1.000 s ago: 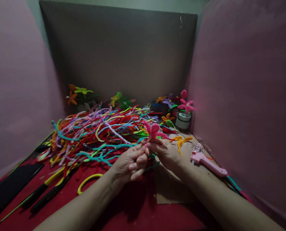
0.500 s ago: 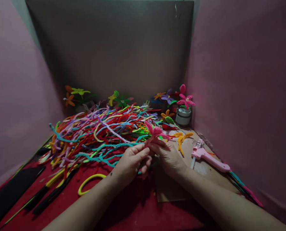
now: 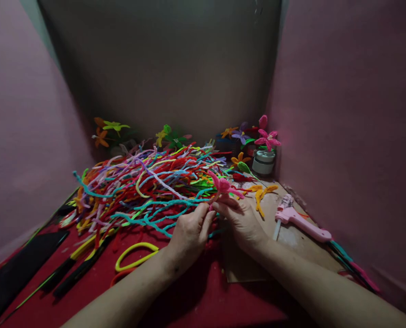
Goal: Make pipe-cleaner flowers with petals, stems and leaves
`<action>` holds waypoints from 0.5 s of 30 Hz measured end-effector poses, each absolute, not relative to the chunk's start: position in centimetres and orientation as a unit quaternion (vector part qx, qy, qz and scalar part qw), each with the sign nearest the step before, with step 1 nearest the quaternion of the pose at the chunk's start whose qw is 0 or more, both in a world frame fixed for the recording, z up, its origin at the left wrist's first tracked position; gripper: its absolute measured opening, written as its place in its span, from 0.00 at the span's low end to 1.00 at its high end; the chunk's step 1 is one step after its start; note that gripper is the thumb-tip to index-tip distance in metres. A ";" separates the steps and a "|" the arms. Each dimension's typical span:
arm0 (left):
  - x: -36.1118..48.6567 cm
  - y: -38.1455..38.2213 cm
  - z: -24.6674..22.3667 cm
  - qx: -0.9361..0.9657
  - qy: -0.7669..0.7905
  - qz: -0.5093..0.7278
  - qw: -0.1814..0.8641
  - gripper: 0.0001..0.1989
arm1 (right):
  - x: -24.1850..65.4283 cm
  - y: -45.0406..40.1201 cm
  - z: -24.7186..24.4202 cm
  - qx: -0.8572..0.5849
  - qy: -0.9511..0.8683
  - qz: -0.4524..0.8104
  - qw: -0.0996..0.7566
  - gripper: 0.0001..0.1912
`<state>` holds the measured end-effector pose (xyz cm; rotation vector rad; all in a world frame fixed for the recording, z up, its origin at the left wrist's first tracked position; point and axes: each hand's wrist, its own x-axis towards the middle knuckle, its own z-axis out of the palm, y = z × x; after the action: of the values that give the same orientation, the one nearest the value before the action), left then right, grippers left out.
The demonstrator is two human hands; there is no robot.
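Head view is showing you the red-topped desk spreading beneath your left grip and right grip. A tangled pile of many-coloured fuzzy stems is sprawling beyond and to the left of them. A pale board is lying under and beyond your right grip. Well to the left of your left grip, a tool with yellow-and-black handles is resting, and to the right of your right grip a pink glue gun is lying on the board. A yellow loop is showing just left of your left grip. An orange fuzzy piece is lying just beyond your right grip. You are closing both grips on a small pink flower, pinching its base between your fingertips, its petals pointing up and outward above them.
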<state>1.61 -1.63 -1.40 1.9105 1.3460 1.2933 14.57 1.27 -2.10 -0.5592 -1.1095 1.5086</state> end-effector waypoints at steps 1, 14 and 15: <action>1.6 -1.6 -1.5 0.702 0.490 0.468 0.220 0.07 | 14.5 1.2 -2.1 -0.237 -0.470 0.638 0.562 0.04; 0.9 -1.3 -1.4 0.772 0.481 0.405 0.090 0.05 | 13.9 0.8 -3.0 -0.264 -0.446 0.621 0.589 0.04; 0.9 -1.2 -1.5 0.773 0.490 0.394 0.080 0.05 | 13.8 0.7 -3.0 -0.266 -0.445 0.623 0.585 0.04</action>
<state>0.95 -1.22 -1.46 2.3128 1.4662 1.1796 13.84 0.74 -2.99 -0.6206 -1.0382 1.4542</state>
